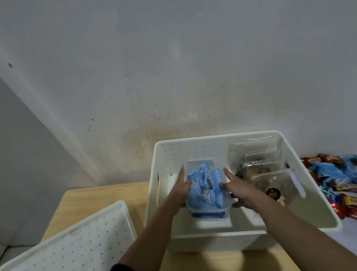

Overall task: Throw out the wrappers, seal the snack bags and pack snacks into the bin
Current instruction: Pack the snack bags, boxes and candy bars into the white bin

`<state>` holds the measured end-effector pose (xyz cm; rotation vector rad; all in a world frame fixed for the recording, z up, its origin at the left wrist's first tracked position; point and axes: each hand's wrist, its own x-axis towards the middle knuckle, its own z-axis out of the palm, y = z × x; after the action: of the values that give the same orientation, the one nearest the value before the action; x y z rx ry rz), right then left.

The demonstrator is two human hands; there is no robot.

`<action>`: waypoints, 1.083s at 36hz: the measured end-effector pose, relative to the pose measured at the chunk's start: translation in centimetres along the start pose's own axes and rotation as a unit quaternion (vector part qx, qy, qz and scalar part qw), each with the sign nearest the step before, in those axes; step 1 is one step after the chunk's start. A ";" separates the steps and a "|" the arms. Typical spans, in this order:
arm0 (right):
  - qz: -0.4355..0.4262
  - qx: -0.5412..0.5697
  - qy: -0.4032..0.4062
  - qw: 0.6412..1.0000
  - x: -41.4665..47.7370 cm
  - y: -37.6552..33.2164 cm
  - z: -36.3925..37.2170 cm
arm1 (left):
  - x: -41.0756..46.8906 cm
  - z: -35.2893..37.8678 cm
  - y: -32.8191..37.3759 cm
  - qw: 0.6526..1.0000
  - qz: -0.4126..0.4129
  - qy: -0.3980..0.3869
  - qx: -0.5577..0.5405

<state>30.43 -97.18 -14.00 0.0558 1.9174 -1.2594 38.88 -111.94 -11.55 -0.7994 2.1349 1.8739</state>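
Clear tub (208,211): sits inside the white bin (207,241), left of middle, full of blue snack packets (203,186).
Left hand (182,187): grips the tub's left side.
Right hand (240,187): grips its right side.
Bin's right half: clear snack bags (263,170).
Worktop (210,269): carries the bin; lid (54,261) to the left, loose snacks (337,175) to the right.

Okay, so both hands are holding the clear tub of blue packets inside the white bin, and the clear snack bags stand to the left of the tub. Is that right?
Not quite. The head view shows the clear snack bags to the right of the clear tub, not the left. The rest holds: left hand and right hand hold the tub of blue packets inside the white bin.
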 end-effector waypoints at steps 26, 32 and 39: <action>-0.045 -0.063 0.005 0.997 -2.1 -0.2 0.4 | -1.4 -7.7 0.7 0.942 0.141 0.202 0.227; -0.041 -0.066 0.006 0.997 -1.5 -0.9 1.1 | -2.0 -7.3 -0.4 0.964 0.185 0.161 0.105; -0.041 -0.045 0.009 0.998 -0.5 -2.3 3.0 | -1.6 -7.6 -0.9 0.967 0.183 0.161 0.072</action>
<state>31.61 -100.47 -12.45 -0.0594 2.0085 -1.2277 42.19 -118.85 -10.14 -0.7639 2.7490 1.8192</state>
